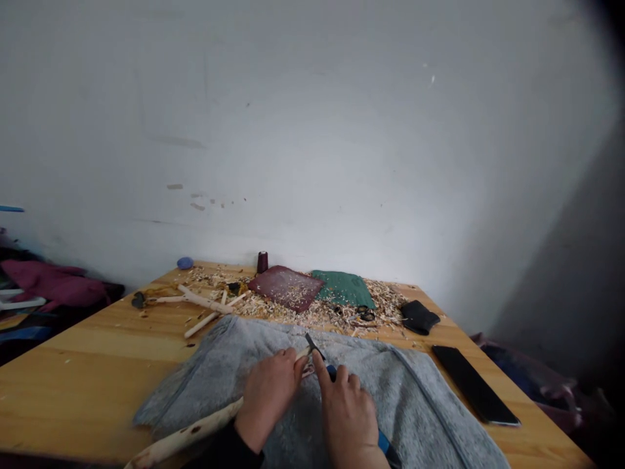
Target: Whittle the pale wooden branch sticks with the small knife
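My left hand [273, 391] is closed around a pale, peeled wooden stick [195, 426], which runs from the lower left up to the middle of the grey towel [415, 391]. My right hand [347, 410] grips a knife [315, 345] with a blue and black handle, partly hidden under the palm. Its index finger lies along the dark blade, which meets the stick's far end just beyond my left fingers. Beneath both hands spreads the grey towel.
Wood shavings [293, 319] cover the table's back, around a maroon cloth [286, 286] and a green cloth [344, 288]. Peeled forked branches [205, 301] lie at left. Scissors [365, 314], a thread spool [262, 262], a black cloth [420, 317] and a phone [473, 384] are also there.
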### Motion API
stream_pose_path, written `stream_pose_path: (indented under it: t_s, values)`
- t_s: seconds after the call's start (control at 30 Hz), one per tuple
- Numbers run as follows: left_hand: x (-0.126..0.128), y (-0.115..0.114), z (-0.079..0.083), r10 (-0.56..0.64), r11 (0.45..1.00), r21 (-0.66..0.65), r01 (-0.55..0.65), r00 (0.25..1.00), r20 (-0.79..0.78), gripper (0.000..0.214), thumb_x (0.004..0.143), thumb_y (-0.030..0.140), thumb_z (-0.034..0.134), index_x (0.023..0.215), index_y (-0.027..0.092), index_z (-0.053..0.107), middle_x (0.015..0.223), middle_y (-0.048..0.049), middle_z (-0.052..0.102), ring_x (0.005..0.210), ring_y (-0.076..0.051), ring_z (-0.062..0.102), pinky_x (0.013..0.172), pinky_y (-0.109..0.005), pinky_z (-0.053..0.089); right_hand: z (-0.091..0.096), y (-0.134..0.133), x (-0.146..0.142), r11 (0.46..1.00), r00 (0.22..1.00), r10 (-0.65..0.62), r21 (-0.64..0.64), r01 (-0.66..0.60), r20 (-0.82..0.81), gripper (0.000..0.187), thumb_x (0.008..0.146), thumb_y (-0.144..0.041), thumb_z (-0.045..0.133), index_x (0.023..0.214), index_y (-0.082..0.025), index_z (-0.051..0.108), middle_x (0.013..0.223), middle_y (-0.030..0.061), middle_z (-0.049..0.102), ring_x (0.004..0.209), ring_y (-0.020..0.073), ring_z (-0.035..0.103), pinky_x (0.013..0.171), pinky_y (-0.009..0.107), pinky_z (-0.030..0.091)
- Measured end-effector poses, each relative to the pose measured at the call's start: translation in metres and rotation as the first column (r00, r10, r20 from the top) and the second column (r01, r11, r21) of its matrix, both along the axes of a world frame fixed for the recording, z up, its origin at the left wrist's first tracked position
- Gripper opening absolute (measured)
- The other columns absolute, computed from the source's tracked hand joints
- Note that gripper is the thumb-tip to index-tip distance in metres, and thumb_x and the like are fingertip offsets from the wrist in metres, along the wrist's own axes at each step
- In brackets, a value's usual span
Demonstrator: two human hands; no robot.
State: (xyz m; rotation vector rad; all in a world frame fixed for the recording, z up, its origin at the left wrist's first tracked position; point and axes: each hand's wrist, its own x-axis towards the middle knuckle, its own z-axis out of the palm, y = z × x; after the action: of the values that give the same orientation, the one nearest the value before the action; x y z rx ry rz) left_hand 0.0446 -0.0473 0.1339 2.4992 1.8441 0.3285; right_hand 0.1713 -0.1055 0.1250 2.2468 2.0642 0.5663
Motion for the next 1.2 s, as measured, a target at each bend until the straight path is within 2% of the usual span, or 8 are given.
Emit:
stream_pose_path:
  t_s: [0.27,0.53,0.63,0.8,0.93,1.2]
  values:
    - [0.000,0.001,0.004,-0.006,1.000,-0.007,0.006,1.000,0.011,0.039,0.102,0.037,0.035,0.099,0.019,0.070,0.094,-0.0111,0.077,0.086,-0.030,0.074,0.068,-0.036,0.050,-0.004,-0.019,0.008,0.999,1.000,-0.006,0.039,0.006,-0.005,0.074,0.087,0.002,0.048,0.147,-0.041,0.045,0.092,0.0075,0.068,0.078,0.0213,0.069,0.062,0.030,0.053]
    - [0.005,-0.004,0.003,0.034,0.999,-0.019,-0.034,0.999,0.009,0.043,0.102,0.037,0.031,0.100,0.018,0.069,0.093,-0.0128,0.076,0.083,-0.029,0.074,0.066,-0.035,0.048,0.001,0.000,-0.001,1.000,1.000,-0.021,0.018,0.021,0.005,0.070,0.090,0.001,0.047,0.147,-0.040,0.045,0.090,0.0082,0.068,0.078,0.0208,0.070,0.063,0.030,0.053]
    - [0.004,-0.005,0.003,0.024,0.999,-0.027,-0.023,1.000,0.013,0.042,0.102,0.037,0.032,0.100,0.018,0.069,0.093,-0.0123,0.076,0.083,-0.029,0.074,0.066,-0.035,0.049,0.001,-0.003,0.000,0.999,1.000,-0.003,0.042,0.003,0.003,0.072,0.089,0.001,0.048,0.147,-0.040,0.045,0.090,0.0081,0.068,0.078,0.0214,0.070,0.062,0.030,0.053]
    - [0.002,-0.002,0.005,0.023,1.000,-0.022,-0.022,0.999,0.033,0.041,0.102,0.036,0.033,0.101,0.018,0.070,0.096,-0.0122,0.077,0.087,-0.028,0.074,0.070,-0.035,0.050,-0.009,-0.018,0.009,0.998,1.000,0.004,0.059,-0.004,0.002,0.074,0.086,0.003,0.050,0.146,-0.041,0.047,0.090,0.0068,0.070,0.075,0.0197,0.070,0.058,0.026,0.052]
    - [0.003,-0.005,0.003,-0.006,1.000,-0.003,0.006,0.999,0.035,0.043,0.103,0.039,0.031,0.101,0.020,0.070,0.094,-0.0111,0.077,0.086,-0.028,0.074,0.068,-0.035,0.050,-0.017,-0.019,0.016,0.999,1.000,0.011,0.054,-0.009,-0.028,0.072,0.085,0.003,0.050,0.142,-0.042,0.052,0.088,0.0061,0.070,0.072,0.0186,0.070,0.057,0.024,0.052]
    - [0.003,-0.009,0.009,0.009,0.999,-0.039,-0.008,0.999,0.036,0.042,0.103,0.036,0.031,0.102,0.018,0.069,0.097,-0.0115,0.076,0.089,-0.029,0.073,0.071,-0.035,0.049,-0.012,-0.028,0.033,0.999,0.993,-0.050,-0.004,0.050,-0.106,0.087,0.079,0.009,0.042,0.147,-0.046,0.042,0.092,0.0044,0.069,0.076,0.0204,0.072,0.058,0.026,0.056]
